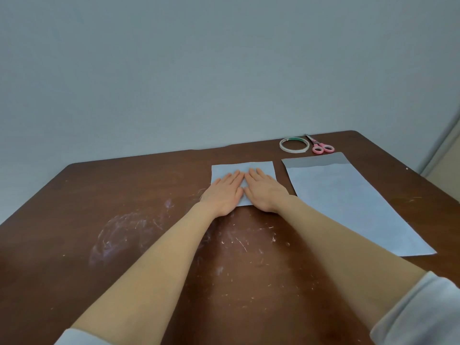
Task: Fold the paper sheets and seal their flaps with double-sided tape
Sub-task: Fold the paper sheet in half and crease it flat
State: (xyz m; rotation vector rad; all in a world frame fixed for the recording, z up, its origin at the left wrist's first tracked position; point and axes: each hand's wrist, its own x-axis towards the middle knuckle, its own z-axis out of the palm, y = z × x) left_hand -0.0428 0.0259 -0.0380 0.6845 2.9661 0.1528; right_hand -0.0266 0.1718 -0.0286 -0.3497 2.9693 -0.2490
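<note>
1. Folded paper (258, 170): flat on the brown table (124, 220), far centre.
2. Left hand (225, 192): fingers straight, palm pressing the folded paper, holding nothing.
3. Right hand (265, 191): likewise flat, beside the left.
4. Unfolded sheet (348, 207): just right of the folded paper.
5. Tape roll (294, 145), pink scissors (321, 146): side by side beyond the sheets.

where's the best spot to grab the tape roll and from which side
Pinch the ring wall of the tape roll at its near-left arc, one finger inside the hole and the thumb outside, coming down from above. It lies flat on the table, so the low wall offers little from the sides, and the pink scissors lie close on its right.
</note>
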